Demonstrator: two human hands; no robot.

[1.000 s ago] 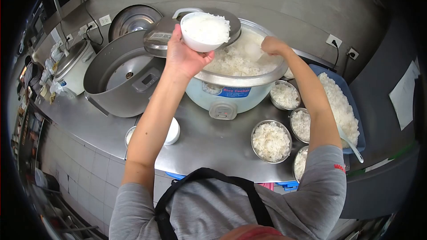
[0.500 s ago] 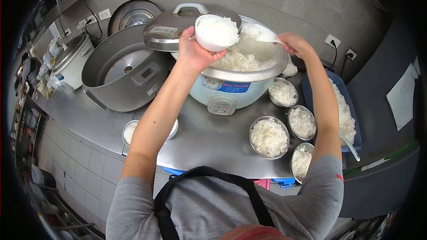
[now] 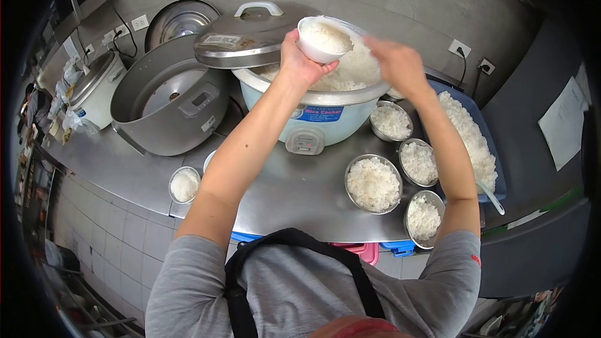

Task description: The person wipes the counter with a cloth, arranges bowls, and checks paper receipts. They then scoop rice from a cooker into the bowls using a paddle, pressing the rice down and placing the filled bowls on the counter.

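Observation:
My left hand [image 3: 299,62] grips a white bowl of rice [image 3: 322,39] and holds it tilted over the big light-blue rice cooker [image 3: 316,116], which is full of cooked rice. My right hand [image 3: 397,64] is just right of the bowl, above the cooker's rim, blurred. It held a white rice paddle a moment ago; the paddle is hidden in this view. The cooker's steel lid [image 3: 247,36] leans against its left side.
Several steel bowls of rice [image 3: 374,183] stand right of the cooker on the steel counter [image 3: 294,197]. A blue tray heaped with rice [image 3: 471,141] holds a spoon [image 3: 490,197]. An empty grey cooker pot [image 3: 166,103], a small white cooker [image 3: 94,91] and another small bowl of rice [image 3: 184,184] sit left.
My left hand moved the bowl rightward over the pot. My right hand lifted the paddle out of the rice and came in toward the bowl.

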